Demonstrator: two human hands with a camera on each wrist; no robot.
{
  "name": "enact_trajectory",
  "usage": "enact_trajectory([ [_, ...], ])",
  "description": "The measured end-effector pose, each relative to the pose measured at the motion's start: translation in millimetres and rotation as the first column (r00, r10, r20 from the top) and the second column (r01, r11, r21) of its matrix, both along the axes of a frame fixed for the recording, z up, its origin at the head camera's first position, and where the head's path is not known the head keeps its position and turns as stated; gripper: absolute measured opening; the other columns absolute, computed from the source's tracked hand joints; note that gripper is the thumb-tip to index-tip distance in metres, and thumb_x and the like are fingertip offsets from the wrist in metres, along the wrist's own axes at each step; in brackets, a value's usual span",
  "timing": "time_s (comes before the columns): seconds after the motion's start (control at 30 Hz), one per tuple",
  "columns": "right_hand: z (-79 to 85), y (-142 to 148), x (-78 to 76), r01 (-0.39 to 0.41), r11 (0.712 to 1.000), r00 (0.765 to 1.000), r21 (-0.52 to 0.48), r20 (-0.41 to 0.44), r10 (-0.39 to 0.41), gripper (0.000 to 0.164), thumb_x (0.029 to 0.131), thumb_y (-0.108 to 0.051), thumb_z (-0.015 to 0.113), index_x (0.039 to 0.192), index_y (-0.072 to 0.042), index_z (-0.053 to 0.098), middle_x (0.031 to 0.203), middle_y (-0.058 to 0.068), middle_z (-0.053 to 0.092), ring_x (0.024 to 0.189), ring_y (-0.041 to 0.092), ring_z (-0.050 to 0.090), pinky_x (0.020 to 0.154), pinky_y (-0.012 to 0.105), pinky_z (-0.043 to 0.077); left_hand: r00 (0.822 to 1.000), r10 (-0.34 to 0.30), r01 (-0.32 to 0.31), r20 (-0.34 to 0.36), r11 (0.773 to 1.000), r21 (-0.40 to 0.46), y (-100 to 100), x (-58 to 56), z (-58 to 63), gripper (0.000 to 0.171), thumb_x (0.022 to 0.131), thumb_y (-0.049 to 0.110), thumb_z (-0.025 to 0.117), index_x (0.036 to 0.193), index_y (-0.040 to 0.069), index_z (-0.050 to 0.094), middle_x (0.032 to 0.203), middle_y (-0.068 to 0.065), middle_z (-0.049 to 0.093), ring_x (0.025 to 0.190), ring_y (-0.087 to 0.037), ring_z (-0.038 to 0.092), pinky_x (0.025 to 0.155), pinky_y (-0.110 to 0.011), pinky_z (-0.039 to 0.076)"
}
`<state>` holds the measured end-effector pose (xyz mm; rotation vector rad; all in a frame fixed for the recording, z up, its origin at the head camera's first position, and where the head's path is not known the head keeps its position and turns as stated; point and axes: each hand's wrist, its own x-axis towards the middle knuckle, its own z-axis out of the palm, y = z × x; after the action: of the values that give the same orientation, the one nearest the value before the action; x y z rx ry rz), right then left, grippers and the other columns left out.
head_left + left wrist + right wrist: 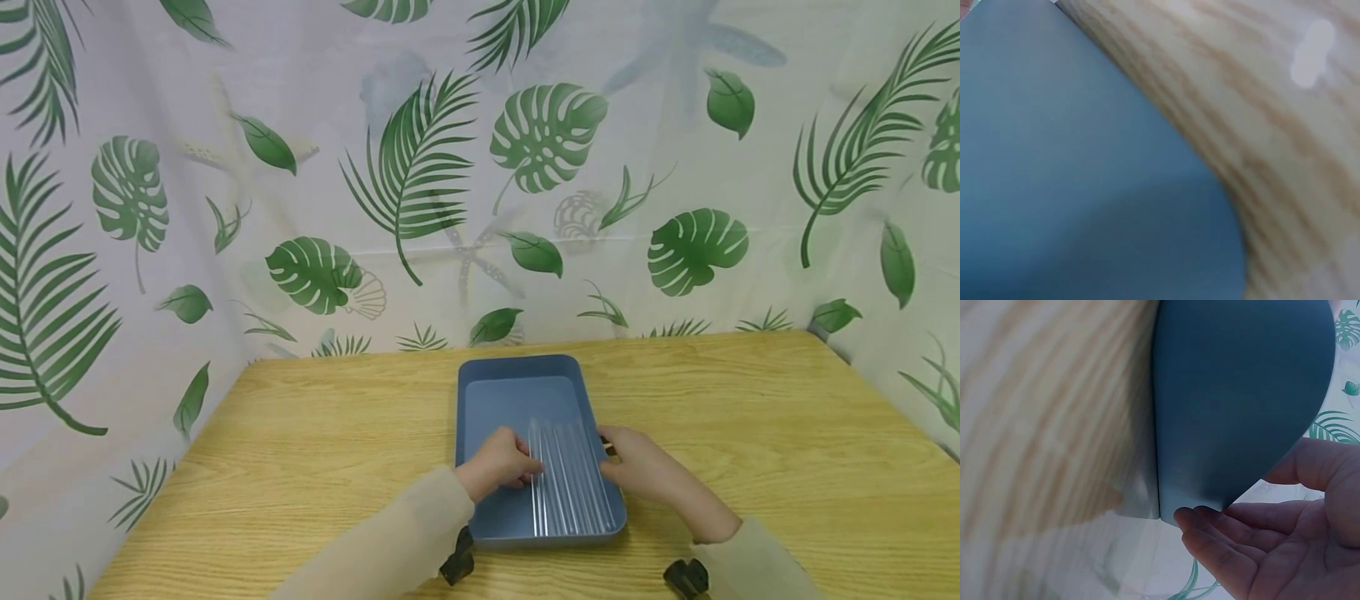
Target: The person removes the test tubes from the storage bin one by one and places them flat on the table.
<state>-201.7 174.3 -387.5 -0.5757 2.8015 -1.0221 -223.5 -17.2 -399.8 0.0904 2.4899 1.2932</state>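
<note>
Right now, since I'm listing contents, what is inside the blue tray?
Several clear tube-like pieces lie side by side in the right part of the blue tray. The left hand is inside, at the leftmost piece. Whatever lies beneath that hand is hidden.

A shallow blue-grey tray [513, 402], rectangular with rounded corners, sits open side up. Several slender clear tubes [572, 483] lie lengthwise, side by side, in the tray's right half, toward its near wall.

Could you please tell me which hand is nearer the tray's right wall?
Right. The right hand holds that wall; the left hand is over the tray, at the clear tubes, farther left.
</note>
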Motion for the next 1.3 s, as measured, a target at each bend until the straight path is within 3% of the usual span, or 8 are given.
enact_trajectory([
  [0.23, 0.9, 0.0, -1.0, -0.008, 1.0, 1.0, 0.0, 0.009, 0.008, 0.044, 0.076, 0.007, 0.051, 0.118, 0.019, 0.041, 0.108, 0.028, 0.053, 0.095, 0.038, 0.054, 0.075, 0.042, 0.048, 1.0, -0.009, 0.008, 0.016, 0.999, 0.036, -3.1, -3.0, -1.3, 0.028, 0.075, 0.004, 0.069, 0.061, 0.008, 0.045, 0.06, -0.003, 0.053, 0.053, -0.011, 0.051, 0.049, -0.025, 0.048],
  [0.57, 2.7, -0.1, -0.8, -0.009, 1.0, 1.0, 0.003, 0.025, 0.009, 0.045, 0.078, 0.006, 0.052, 0.119, 0.019, 0.04, 0.11, 0.029, 0.052, 0.096, 0.038, 0.053, 0.075, 0.042, 0.048, 1.0, 0.007, -0.005, -0.013, 0.992, 0.124, -11.3, -3.7, 7.4, 0.015, 0.076, 0.007, 0.069, 0.081, -0.001, 0.057, 0.074, -0.006, 0.055, 0.062, -0.014, 0.053, 0.055, -0.027, 0.048],
  [0.8, 3.6, -0.4, -1.1, -0.002, 1.0, 0.999, 0.002, 0.034, 0.002, 0.046, 0.077, 0.007, 0.052, 0.119, 0.021, 0.039, 0.11, 0.03, 0.051, 0.096, 0.039, 0.053, 0.074, 0.041, 0.048, 0.999, 0.025, -0.012, -0.038, 0.951, 0.308, -17.6, -3.2, 15.4, 0.019, 0.079, 0.007, 0.065, 0.092, -0.004, 0.057, 0.082, -0.008, 0.056, 0.074, -0.016, 0.056, 0.066, -0.031, 0.05],
  [1.07, 4.6, 0.1, -1.3, -0.007, 1.0, 0.999, 0.001, 0.038, 0.007, 0.047, 0.076, 0.007, 0.051, 0.119, 0.021, 0.038, 0.111, 0.031, 0.05, 0.097, 0.04, 0.052, 0.075, 0.042, 0.048, 0.995, 0.072, -0.032, -0.074, 0.897, 0.442, -21.6, -2.6, 18.4, 0.023, 0.08, 0.006, 0.064, 0.1, -0.005, 0.056, 0.088, -0.008, 0.056, 0.08, -0.016, 0.057, 0.072, -0.029, 0.05],
  [1.3, 4.4, -0.1, -1.9, -0.004, 1.0, 0.999, 0.005, 0.035, 0.004, 0.046, 0.077, 0.007, 0.052, 0.119, 0.021, 0.038, 0.11, 0.031, 0.051, 0.096, 0.039, 0.053, 0.075, 0.042, 0.048, 0.99, 0.103, -0.042, -0.095, 0.863, 0.504, -26.3, -0.9, 22.3, 0.025, 0.081, 0.007, 0.063, 0.101, -0.006, 0.056, 0.088, -0.007, 0.055, 0.079, -0.014, 0.056, 0.072, -0.031, 0.05],
])
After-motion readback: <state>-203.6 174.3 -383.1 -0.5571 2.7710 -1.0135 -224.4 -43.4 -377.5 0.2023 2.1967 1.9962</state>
